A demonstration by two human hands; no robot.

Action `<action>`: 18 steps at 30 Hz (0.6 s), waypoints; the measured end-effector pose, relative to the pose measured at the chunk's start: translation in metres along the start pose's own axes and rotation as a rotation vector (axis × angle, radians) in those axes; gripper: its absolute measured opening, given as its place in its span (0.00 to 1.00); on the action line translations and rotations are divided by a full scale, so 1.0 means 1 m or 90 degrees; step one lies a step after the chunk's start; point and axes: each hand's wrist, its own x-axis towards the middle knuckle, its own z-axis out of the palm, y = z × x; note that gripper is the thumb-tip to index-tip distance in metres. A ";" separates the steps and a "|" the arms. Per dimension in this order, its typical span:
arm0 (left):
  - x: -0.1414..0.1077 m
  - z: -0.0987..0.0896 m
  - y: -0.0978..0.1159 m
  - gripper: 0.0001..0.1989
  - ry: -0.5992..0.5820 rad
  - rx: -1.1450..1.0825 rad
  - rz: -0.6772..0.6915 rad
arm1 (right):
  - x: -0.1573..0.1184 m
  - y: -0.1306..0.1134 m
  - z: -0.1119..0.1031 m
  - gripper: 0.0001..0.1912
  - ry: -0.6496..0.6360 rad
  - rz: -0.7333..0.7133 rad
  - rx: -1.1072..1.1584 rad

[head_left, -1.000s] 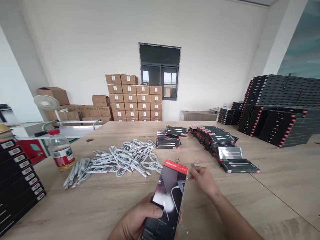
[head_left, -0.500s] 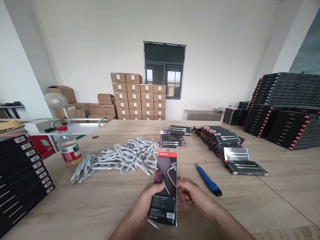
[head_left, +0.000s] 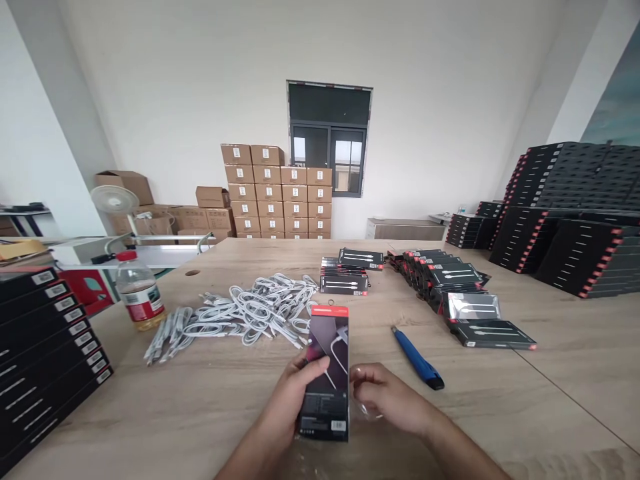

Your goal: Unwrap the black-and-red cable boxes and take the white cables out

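My left hand [head_left: 299, 388] grips a black cable box [head_left: 327, 407] with a red top band, thumb across its printed face. The box stands tilted toward me above the table. Close to its right edge is my right hand [head_left: 377, 390], fingers curled around clear plastic film [head_left: 369, 412] that shows below them. How far the film still reaches around the box I cannot tell. A blue utility knife [head_left: 417, 359] lies right of my right hand. Beyond the left hand spreads a heap of coiled white cables [head_left: 260, 310].
Small black boxes [head_left: 344, 283] are stacked behind the held box, with a longer row [head_left: 435, 273] to the right. Tall box stacks [head_left: 570, 257] rise at the far right, another [head_left: 55, 353] at the left. A red-capped bottle [head_left: 140, 293] stands beside the cables.
The box has shifted slightly left and up in my left hand. My right hand has curled tighter, and the clear film now bulges beneath its fingers.
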 end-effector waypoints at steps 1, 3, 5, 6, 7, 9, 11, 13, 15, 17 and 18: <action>0.000 -0.001 0.003 0.17 0.030 -0.036 -0.013 | -0.001 0.000 0.001 0.10 -0.001 -0.002 -0.062; 0.001 -0.004 0.011 0.14 0.090 -0.096 -0.045 | -0.002 0.000 0.001 0.10 0.008 -0.006 -0.182; 0.003 -0.007 0.017 0.10 0.146 -0.141 -0.063 | -0.003 0.000 -0.001 0.08 0.021 -0.005 -0.258; 0.004 -0.008 0.020 0.09 0.168 -0.161 -0.060 | -0.003 0.000 -0.002 0.07 0.027 -0.004 -0.274; 0.006 -0.010 0.022 0.08 0.187 -0.179 -0.049 | -0.003 -0.001 -0.003 0.07 0.031 -0.006 -0.279; 0.009 -0.012 0.025 0.08 0.214 -0.215 -0.014 | -0.005 -0.004 -0.006 0.07 0.035 -0.021 -0.280; 0.011 -0.016 0.026 0.07 0.235 -0.239 0.017 | -0.009 -0.008 -0.009 0.09 0.033 -0.048 -0.278; 0.012 -0.020 0.028 0.06 0.253 -0.250 0.040 | -0.013 -0.014 -0.010 0.12 0.016 -0.059 -0.295; 0.014 -0.026 0.030 0.06 0.265 -0.255 0.061 | -0.015 -0.017 -0.011 0.15 -0.012 -0.026 -0.340; 0.014 -0.031 0.033 0.05 0.272 -0.255 0.080 | -0.017 -0.020 -0.011 0.16 -0.003 0.001 -0.409; 0.015 -0.033 0.034 0.05 0.275 -0.253 0.086 | -0.020 -0.022 -0.012 0.16 0.021 -0.007 -0.433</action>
